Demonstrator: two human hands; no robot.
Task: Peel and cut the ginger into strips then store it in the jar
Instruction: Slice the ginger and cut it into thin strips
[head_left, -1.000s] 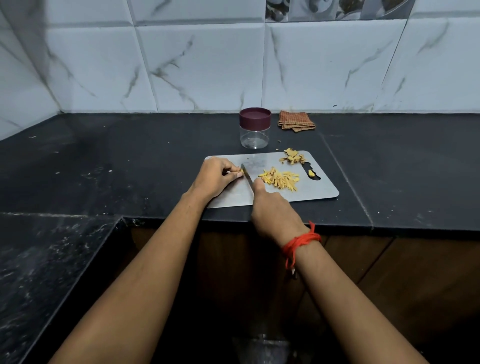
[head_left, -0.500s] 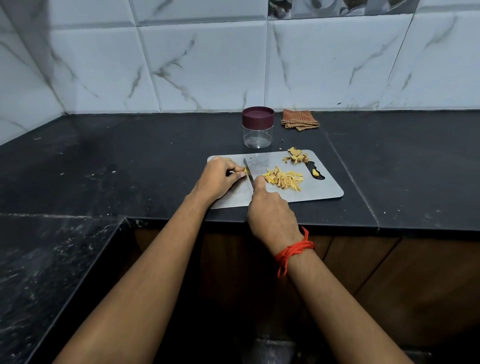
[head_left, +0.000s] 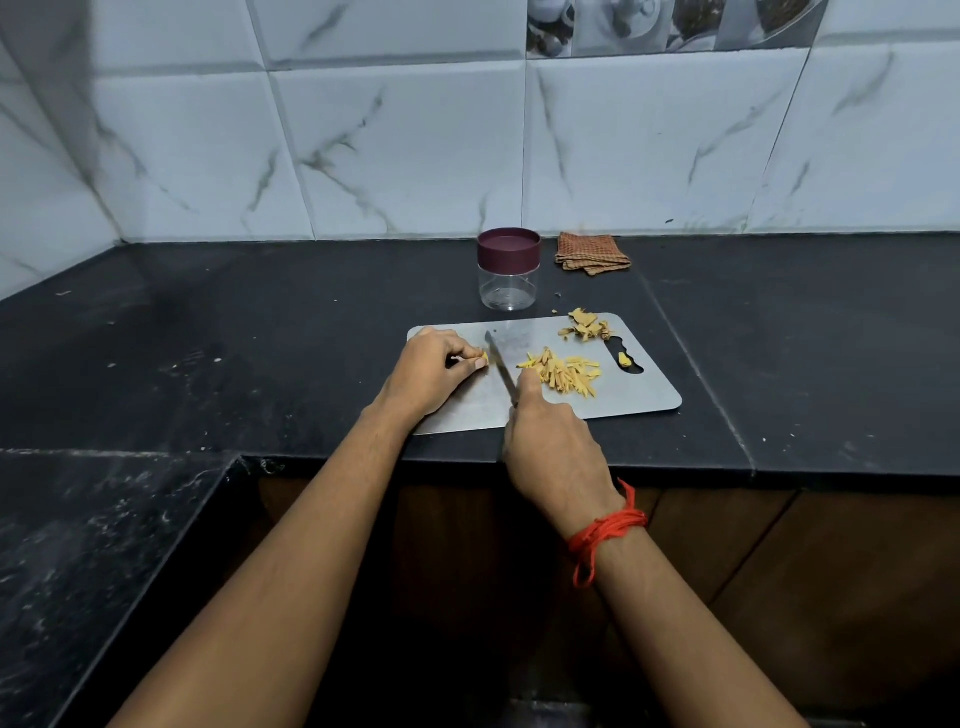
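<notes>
Ginger piece (head_left: 483, 356) pinched on board (head_left: 634, 400) by left hand (head_left: 428, 371); knife (head_left: 500, 366) gripped by right hand (head_left: 553, 447). Strips (head_left: 563, 372) piled right of blade; jar (head_left: 509, 268) lidded behind.

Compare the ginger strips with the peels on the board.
The strips are bright yellow, thin sticks; the peels are duller, brownish, ragged flakes. The strips form the larger pile, mid-board; the peels sit at its far edge. Both lie loose on the board.
</notes>
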